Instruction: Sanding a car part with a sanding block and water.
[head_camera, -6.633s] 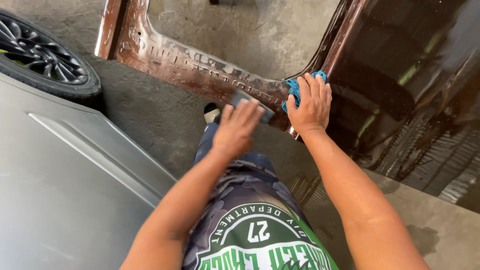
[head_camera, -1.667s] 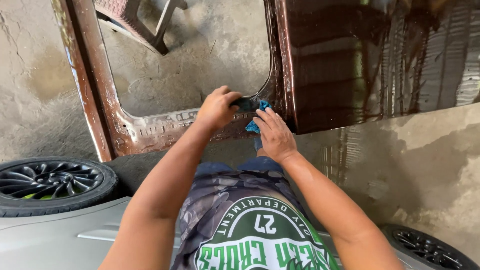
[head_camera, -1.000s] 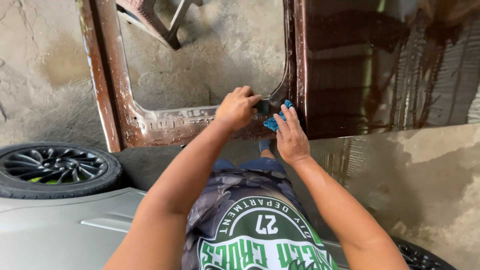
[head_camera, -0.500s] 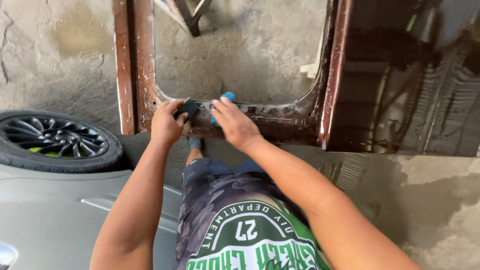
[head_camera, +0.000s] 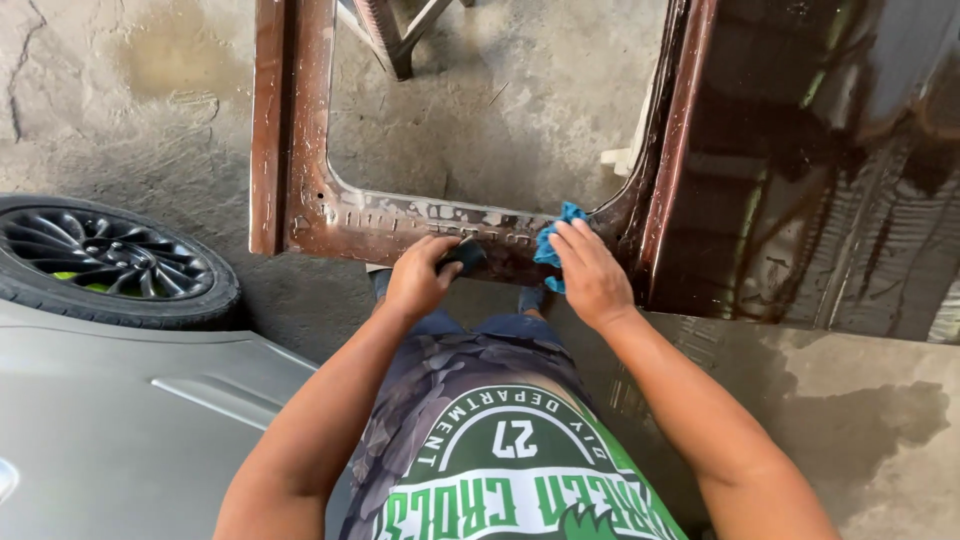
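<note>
A brown car door panel (head_camera: 800, 160) lies before me, its window frame (head_camera: 300, 200) open onto the concrete floor. My left hand (head_camera: 420, 275) grips a small dark pad (head_camera: 465, 255) pressed against the frame's lower rail. Just to its right, my right hand (head_camera: 590, 275) presses a blue cloth (head_camera: 552, 245) onto the same rail near the frame's corner. The two hands are a short gap apart.
A black wheel with tyre (head_camera: 105, 260) lies at the left, beside a grey car body panel (head_camera: 120, 420). Legs of a stool or stand (head_camera: 400, 35) show through the window opening at the top. Wet concrete floor (head_camera: 860, 420) spreads at the lower right.
Over the frames the view swung about and both hands slid along the lower rail of the window frame; since half a second ago they sit further right, near the corner.
</note>
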